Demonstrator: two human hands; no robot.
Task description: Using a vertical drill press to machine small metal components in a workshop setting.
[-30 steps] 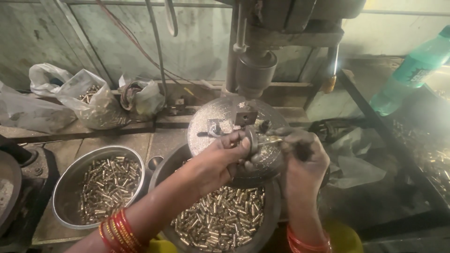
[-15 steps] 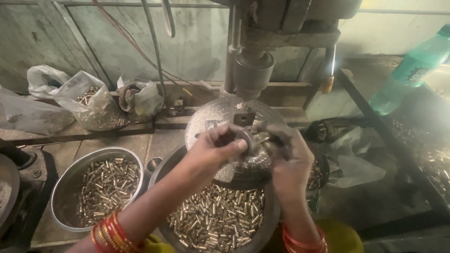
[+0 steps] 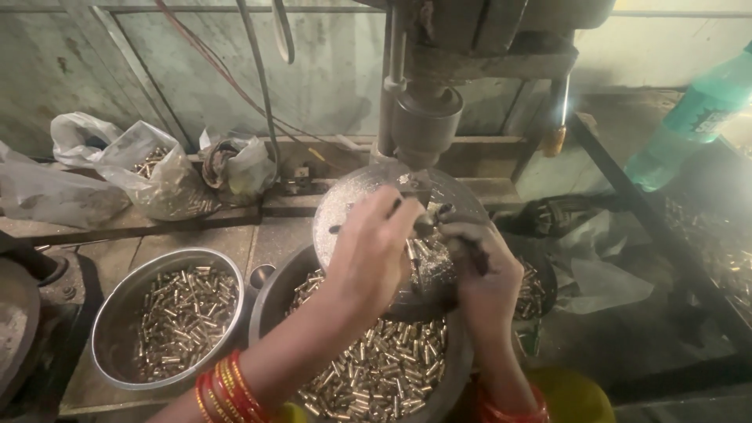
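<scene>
Now both hands on round plate [image 3: 356, 200]: left hand [image 3: 374, 251], right hand [image 3: 482, 266] pinch small metal piece [image 3: 427, 254]; hold steady, bowl [image 3: 270, 301] below.

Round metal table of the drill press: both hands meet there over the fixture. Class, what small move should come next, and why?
Probably seating the small brass piece into the fixture. The left hand pinches it at the fixture's edge, the right hand steadies the other side, and the spindle is raised above the round table.
</scene>
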